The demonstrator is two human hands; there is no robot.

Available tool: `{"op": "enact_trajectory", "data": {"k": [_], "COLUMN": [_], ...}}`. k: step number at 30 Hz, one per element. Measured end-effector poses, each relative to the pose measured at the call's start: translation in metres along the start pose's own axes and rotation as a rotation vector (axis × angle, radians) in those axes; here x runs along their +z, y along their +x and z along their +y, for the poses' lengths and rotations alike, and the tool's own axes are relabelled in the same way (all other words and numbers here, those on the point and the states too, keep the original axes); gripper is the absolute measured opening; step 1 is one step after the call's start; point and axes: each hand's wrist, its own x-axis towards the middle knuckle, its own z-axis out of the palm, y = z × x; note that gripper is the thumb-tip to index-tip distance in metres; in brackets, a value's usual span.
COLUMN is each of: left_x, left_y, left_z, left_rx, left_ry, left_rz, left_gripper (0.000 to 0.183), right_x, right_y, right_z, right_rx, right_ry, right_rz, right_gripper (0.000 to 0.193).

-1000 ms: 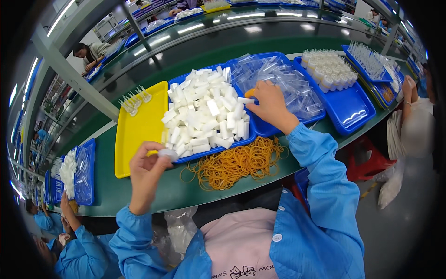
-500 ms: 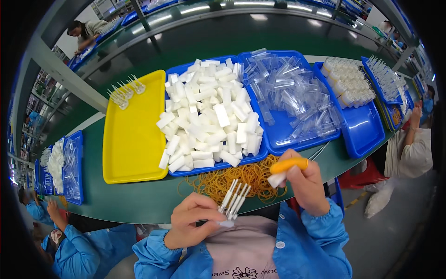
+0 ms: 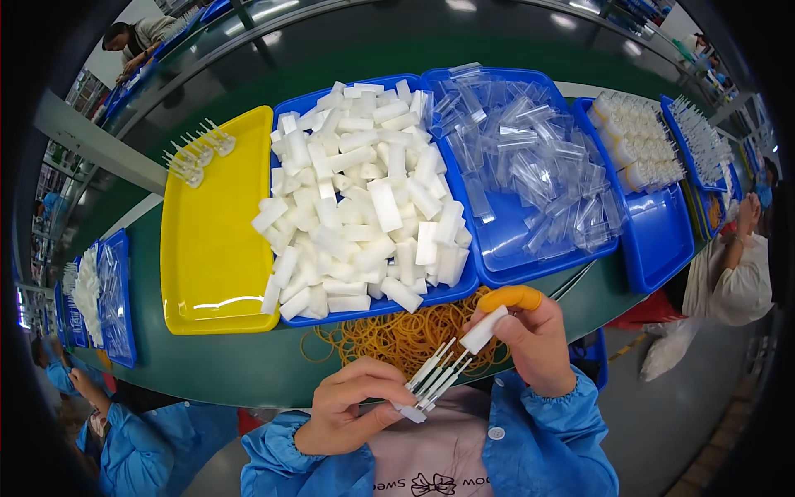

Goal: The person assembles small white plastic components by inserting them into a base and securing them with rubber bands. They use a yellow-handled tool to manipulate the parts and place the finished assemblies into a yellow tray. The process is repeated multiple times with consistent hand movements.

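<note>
Grips white foam block between thumb and fingers of right hand, lengthwise from near left to far right, with near end just beside far tips of similarly slanted white multi-pin holder pinched at base by left hand.

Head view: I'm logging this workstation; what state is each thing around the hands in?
Left hand: closed on pronged piece
Pronged piece: tilted
Right hand: closed on white block
White block: tilted, by the piece's tips; contact unclear
Orange finger cover: worn
Yellow tray: holding a few upright pronged parts
Block tray: heaped
Sleeve tray: partly filled
Rubber bands: loosely piled
</note>
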Motion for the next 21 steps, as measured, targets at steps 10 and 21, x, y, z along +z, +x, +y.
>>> {"op": "enact_trajectory", "data": {"k": [10,21], "left_x": [0.002,0.004], "left_y": [0.0,0.001], "left_z": [0.002,0.006], "left_rx": [-0.041,0.175], "left_ry": [-0.038,0.383], "left_rz": [0.049,0.037], "left_gripper": [0.019,0.024], "right_x": [-0.001,0.003], "right_y": [-0.005,-0.001], "right_z": [-0.008,-0.008], "right_rx": [0.149,-0.041], "right_ry": [0.108,-0.195], "right_rz": [0.0,-0.218], "right_gripper": [0.023,0.014]}}
